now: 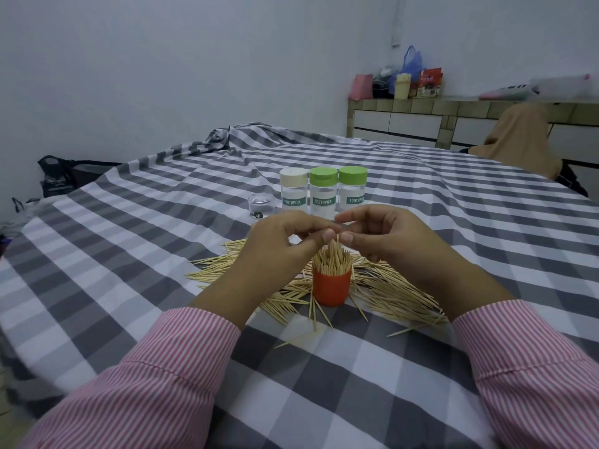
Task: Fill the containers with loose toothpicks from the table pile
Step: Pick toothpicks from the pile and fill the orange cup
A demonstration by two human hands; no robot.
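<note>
The orange container stands upright on the checked tabletop, packed with upright toothpicks and ringed by the loose toothpick pile. Both hands hover just above its mouth. The left hand has its grip curled, thumb and fingertips meeting at the toothpick tips. The right hand pinches a single toothpick at the top of the bundle. Behind stand three lidded jars: one cream-lidded jar and two green-lidded jars. A small clear pot sits left of them.
</note>
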